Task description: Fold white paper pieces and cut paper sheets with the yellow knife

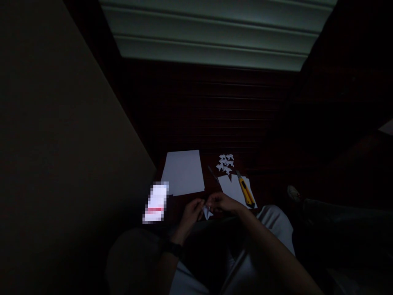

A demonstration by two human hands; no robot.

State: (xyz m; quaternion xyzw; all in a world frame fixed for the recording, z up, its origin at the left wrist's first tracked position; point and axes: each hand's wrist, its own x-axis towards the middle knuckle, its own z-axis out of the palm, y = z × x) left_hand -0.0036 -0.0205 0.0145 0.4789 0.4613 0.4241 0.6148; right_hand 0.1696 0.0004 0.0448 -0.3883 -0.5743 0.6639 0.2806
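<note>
Near the front edge of a small dark table, a small folded piece of white paper [207, 213] is pinched between both hands. My left hand [193, 209] grips it from the left side, fingers closed. From the right, my right hand [221, 202] holds its upper part, fingers also closed. Beyond the right hand lie cut white paper sheets [229, 187], with a yellow utility knife [245, 190] resting on them. Several small folded paper pieces [225, 163] are grouped at the back of the table. The dim light hides the fine folds.
A stack of white paper [183, 172] lies at the back left. Left of my hands is a bright pixelated object [156, 203]. A thin dark tool [212, 173] lies between the stack and the cut sheets. Another person's shoe [294, 193] shows at the right.
</note>
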